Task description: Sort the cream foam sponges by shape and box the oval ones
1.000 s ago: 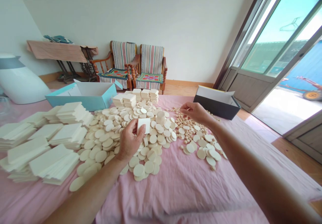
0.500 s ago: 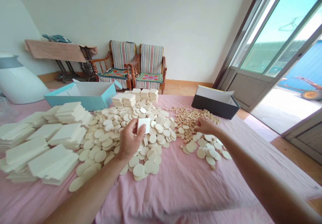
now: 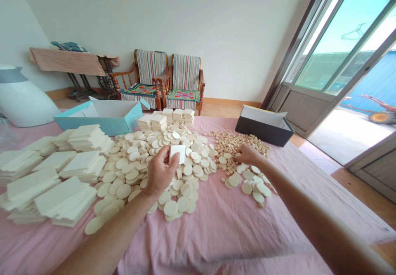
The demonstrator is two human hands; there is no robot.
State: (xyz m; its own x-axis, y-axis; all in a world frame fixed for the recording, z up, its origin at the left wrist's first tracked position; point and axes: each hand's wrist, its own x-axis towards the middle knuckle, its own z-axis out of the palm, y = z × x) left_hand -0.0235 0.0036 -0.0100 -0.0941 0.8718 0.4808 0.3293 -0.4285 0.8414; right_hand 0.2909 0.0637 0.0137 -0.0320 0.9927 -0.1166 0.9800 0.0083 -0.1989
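Observation:
Between thumb and fingers, my left hand (image 3: pixel 161 170) holds a small white square tile (image 3: pixel 177 154) above a wide heap of pale round discs (image 3: pixel 145 147). My right hand (image 3: pixel 249 155) reaches down to a pile of small tan wooden beads (image 3: pixel 227 143), its fingers closed together at the pile's near side. Whatever is in those fingertips, if anything, is hidden. Just below that hand lies a smaller group of round discs (image 3: pixel 259 187).
Stacks of pale rectangular boards (image 3: pixel 66 200) cover the left of the pink cloth (image 3: pixel 235 233). Farther back are stacks of small square tiles (image 3: pixel 158 121), a light-blue box (image 3: pixel 122 120) and a black box (image 3: pixel 262 130). A white jug (image 3: pixel 27 97) stands far left.
My right hand has shifted slightly left over the beads, its fingers still closed. My left hand and the white tile have hardly moved.

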